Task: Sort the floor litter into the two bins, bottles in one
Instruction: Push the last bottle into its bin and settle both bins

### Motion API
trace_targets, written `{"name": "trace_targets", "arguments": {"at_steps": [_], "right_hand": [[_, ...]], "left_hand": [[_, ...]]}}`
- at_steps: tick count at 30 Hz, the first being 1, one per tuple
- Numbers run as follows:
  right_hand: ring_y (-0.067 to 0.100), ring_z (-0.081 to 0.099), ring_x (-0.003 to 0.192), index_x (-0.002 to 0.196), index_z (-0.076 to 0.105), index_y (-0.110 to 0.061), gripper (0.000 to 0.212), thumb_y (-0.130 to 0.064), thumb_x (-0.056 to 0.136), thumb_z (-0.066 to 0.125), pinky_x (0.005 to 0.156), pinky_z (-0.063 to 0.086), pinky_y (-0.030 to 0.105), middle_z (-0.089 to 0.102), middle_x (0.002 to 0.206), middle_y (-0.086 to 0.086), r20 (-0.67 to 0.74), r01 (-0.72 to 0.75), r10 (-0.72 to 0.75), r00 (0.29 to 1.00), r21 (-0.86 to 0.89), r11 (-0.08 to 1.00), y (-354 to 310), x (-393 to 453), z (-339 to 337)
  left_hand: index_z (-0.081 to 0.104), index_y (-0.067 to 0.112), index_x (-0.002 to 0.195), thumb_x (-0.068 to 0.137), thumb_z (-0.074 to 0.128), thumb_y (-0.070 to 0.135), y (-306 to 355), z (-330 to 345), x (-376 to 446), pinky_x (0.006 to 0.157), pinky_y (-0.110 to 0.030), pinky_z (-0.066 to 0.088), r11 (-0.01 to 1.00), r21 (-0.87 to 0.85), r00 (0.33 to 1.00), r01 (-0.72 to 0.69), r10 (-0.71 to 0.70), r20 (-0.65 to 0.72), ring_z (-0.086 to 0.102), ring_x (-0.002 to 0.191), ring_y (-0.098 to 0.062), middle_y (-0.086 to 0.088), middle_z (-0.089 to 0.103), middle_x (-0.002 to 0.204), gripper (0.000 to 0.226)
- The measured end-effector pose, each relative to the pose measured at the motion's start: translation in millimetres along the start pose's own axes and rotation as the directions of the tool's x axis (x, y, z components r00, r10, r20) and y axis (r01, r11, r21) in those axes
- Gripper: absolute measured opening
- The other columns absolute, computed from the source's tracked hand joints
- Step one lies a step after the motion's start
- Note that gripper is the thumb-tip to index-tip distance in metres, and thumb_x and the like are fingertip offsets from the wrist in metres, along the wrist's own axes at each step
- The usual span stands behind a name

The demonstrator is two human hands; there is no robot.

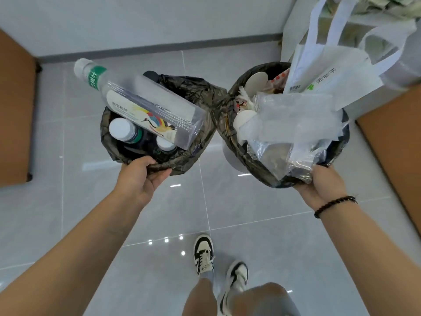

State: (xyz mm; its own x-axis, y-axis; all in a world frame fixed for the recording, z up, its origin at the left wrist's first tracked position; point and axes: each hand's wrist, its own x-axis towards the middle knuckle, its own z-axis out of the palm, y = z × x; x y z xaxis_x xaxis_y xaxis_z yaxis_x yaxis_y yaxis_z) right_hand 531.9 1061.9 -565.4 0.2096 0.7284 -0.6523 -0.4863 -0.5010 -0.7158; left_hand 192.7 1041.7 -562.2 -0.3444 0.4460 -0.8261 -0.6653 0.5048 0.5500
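Glossy tiled floor (227,201); crinkled plastic liners (182,165) (bottle (145,103) clear, seemingly plastic).

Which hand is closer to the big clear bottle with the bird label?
Left. The left hand grips the bottle bin's rim just below the clear bottle; the right hand holds the other bin, farther off.

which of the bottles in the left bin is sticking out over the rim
The large clear square plastic bottle with the crane label; it lies slanted across the bin's rim, while the two white-capped bottles sit down inside.

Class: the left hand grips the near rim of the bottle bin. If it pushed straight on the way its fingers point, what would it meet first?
Probably the small white-capped bottle just inside the bottle bin, past the left hand; depth is uncertain.
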Motion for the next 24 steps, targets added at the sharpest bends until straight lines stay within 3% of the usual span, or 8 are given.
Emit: {"name": "trace_targets", "arguments": {"at_steps": [6, 14, 20, 24], "right_hand": [[0.035, 0.062, 0.111, 0.131, 0.054, -0.016, 0.056, 0.015, 0.088, 0.041, 0.086, 0.052, 0.056, 0.064, 0.123, 0.012, 0.046, -0.03, 0.031, 0.998, -0.006, 1.0, -22, 45, 45], [0.031, 0.066, 0.104, 0.129, 0.057, -0.017, 0.05, 0.012, 0.089, 0.047, 0.073, 0.057, 0.042, 0.067, 0.119, 0.011, 0.027, -0.097, 0.098, 0.995, -0.053, 0.994, -54, 142, 85], [0.03, 0.066, 0.106, 0.129, 0.057, -0.021, 0.051, 0.012, 0.091, 0.044, 0.076, 0.057, 0.046, 0.067, 0.119, 0.009, 0.009, -0.116, 0.118, 0.993, -0.09, 0.989, -103, 233, 138], [0.03, 0.066, 0.105, 0.124, 0.06, -0.022, 0.049, 0.012, 0.091, 0.044, 0.075, 0.058, 0.044, 0.067, 0.119, 0.009, -0.008, -0.106, 0.106, 0.994, -0.1, 0.989, -128, 269, 171]], "left_hand": [[0.04, 0.011, 0.14, 0.091, 0.048, -0.003, 32, 35, 36, 0.052, -0.029, 0.057, 0.996, -0.077, 0.999, 0.039, -0.042, -0.029, 0.07, 0.085, -0.028, -0.018, 0.062, 0.124, 0.052], [0.043, 0.005, 0.137, 0.09, 0.045, -0.005, 65, 103, 109, 0.055, -0.028, 0.058, 0.99, -0.127, 0.997, 0.063, -0.067, -0.032, 0.072, 0.078, -0.028, -0.02, 0.063, 0.123, 0.048], [0.042, 0.005, 0.138, 0.091, 0.045, -0.005, 119, 177, 174, 0.053, -0.028, 0.058, 0.991, -0.125, 0.996, 0.036, -0.046, -0.078, 0.073, 0.064, -0.025, -0.021, 0.064, 0.117, 0.048], [0.042, 0.004, 0.137, 0.092, 0.045, -0.004, 155, 214, 208, 0.051, -0.028, 0.057, 0.989, -0.14, 0.996, 0.048, -0.058, -0.068, 0.072, 0.059, -0.023, -0.019, 0.065, 0.103, 0.046]]}}
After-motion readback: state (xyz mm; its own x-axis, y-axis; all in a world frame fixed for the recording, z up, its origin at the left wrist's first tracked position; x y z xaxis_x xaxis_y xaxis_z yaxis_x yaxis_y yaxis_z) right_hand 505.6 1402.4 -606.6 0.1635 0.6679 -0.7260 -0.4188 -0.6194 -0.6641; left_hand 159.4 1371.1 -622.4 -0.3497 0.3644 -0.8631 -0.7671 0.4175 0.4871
